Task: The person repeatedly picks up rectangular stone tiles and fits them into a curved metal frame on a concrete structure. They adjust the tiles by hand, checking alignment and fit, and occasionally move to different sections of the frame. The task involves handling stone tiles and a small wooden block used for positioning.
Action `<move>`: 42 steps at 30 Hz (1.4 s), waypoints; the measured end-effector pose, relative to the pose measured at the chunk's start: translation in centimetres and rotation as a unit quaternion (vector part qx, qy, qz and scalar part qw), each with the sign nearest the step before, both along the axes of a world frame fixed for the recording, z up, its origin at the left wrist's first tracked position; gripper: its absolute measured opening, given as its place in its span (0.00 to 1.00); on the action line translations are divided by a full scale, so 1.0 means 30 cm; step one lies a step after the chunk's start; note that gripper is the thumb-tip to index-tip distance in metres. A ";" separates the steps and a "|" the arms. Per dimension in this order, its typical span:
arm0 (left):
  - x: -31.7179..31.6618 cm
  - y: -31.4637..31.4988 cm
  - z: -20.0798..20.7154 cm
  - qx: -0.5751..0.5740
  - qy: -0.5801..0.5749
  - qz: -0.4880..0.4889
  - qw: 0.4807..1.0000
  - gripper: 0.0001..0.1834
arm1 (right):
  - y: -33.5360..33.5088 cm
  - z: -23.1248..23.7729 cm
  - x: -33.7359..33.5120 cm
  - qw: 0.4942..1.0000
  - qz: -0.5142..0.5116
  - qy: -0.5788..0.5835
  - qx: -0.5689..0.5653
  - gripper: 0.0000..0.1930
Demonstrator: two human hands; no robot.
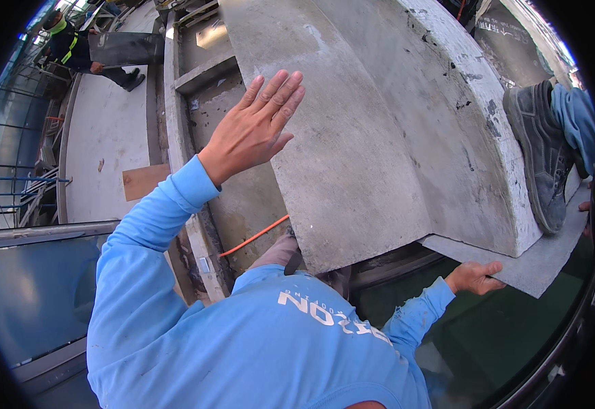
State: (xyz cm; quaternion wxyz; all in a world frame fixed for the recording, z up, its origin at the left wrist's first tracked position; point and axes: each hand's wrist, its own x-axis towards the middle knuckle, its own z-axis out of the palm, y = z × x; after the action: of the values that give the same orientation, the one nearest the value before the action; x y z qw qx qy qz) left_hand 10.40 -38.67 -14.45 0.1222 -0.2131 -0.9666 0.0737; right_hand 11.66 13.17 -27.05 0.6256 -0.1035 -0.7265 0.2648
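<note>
My left hand (256,126) is stretched out over the near-left part of a large grey board (352,143), back of the hand up and fingers extended. It holds nothing; whether the palm touches the board, I cannot tell. Low on the right, my right hand (473,277) grips the corner edge of a thin grey sheet (529,262), its thumb on the near side and the fingers partly hidden. This sheet juts out from under the white-edged ledge (509,177). At the far right, part of another person's hand (586,206) is by the sheet's other edge.
Another person's dark boot (539,157) stands on the ledge. Dark glass (488,341) lies below the sheet, and a glass panel (35,293) is at left. An orange hose (253,236) crosses the channel. Far left, a person (69,48) carries a dark panel (126,49).
</note>
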 end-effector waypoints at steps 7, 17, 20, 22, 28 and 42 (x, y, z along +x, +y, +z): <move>-0.042 0.062 -0.018 0.089 0.000 -0.097 0.991 0.39 | 0.018 -0.011 0.052 0.988 -0.143 -0.024 0.055 0.32; -0.160 0.946 0.080 0.297 -0.014 -0.472 0.830 0.34 | 0.001 0.023 0.005 0.998 0.035 -0.030 -0.045 0.29; -0.248 1.225 0.178 0.316 0.073 -0.607 0.726 0.44 | 0.017 0.026 0.056 0.998 0.030 -0.047 -0.037 0.31; -0.338 1.357 0.219 0.299 0.092 -0.656 0.687 0.50 | -0.003 0.019 0.063 0.995 0.044 -0.066 -0.064 0.34; -0.460 1.564 0.120 0.286 -0.033 -0.693 0.661 0.72 | 0.013 -0.066 0.054 0.994 0.042 -0.060 -0.084 0.43; -0.495 1.571 0.069 0.287 -0.062 -0.685 0.667 0.80 | 0.011 -0.077 0.030 0.992 0.026 -0.033 -0.116 0.42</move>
State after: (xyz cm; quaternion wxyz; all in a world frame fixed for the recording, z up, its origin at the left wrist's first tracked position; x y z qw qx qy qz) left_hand -4.46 8.48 -12.37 0.1329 -0.7735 -0.5276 -0.3252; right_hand 12.57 13.50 -29.36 0.5780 -0.1652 -0.7135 0.3598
